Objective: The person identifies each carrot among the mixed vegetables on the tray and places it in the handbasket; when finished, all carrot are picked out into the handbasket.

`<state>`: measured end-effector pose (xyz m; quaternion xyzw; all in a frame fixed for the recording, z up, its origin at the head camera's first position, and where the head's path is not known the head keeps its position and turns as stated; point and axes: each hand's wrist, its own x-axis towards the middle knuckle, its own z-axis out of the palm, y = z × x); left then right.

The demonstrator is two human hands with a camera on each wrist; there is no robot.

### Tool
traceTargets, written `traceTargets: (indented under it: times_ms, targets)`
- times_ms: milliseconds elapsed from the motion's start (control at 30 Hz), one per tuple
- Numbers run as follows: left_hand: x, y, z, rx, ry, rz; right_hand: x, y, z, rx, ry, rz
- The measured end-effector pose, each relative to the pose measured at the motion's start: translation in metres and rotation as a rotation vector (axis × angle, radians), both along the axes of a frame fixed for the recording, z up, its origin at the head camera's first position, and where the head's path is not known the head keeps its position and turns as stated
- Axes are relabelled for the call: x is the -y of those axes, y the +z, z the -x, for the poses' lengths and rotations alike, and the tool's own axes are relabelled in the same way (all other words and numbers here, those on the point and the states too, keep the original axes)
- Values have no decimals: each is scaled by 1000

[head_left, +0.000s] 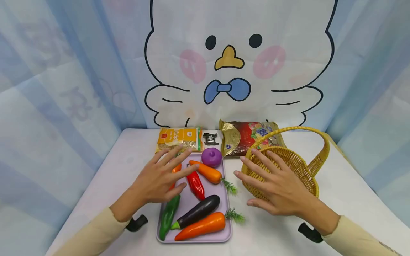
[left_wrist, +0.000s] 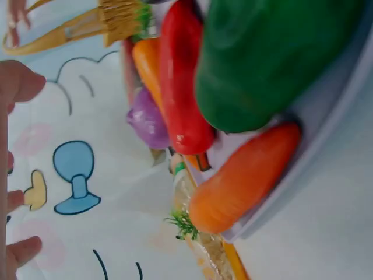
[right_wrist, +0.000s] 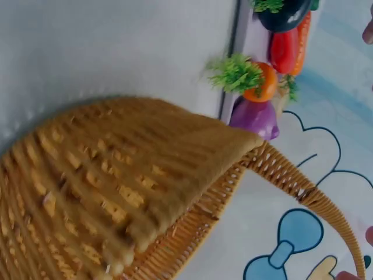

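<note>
My left hand (head_left: 161, 177) hovers over the upper left of a lavender tray (head_left: 213, 188), fingers spread, holding nothing. Lying on the tray are an eggplant (head_left: 200, 212), a long green vegetable (head_left: 169, 217), a red chili pepper (head_left: 195, 185), a purple onion (head_left: 211, 157) and carrots, among them a front one (head_left: 205, 227) and an upper one (head_left: 208, 172). Another carrot (head_left: 176, 170) is partly hidden by my left fingers. With fingers likewise spread and nothing held, my right hand (head_left: 282, 185) overlaps the front of a yellow woven basket (head_left: 312, 181). The basket's handle arches upward.
Behind the tray lie a yellow grain packet (head_left: 179, 137) and a small black-and-white item (head_left: 210, 139). A red-and-gold bag (head_left: 240, 138) lies behind the basket. A curtain (head_left: 230, 110) with a cartoon print closes off the table's back and sides.
</note>
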<state>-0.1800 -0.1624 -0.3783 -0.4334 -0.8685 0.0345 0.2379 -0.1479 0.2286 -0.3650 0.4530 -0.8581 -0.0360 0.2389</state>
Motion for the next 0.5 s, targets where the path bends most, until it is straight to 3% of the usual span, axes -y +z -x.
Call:
traceTargets:
  times_ms: [233,500]
  targets:
    - [7,7,-3,61,43,-185,7,3,-3,36,-8,57]
    - [19,3,-3,150,138,-346,22,6,-4,94,88,169]
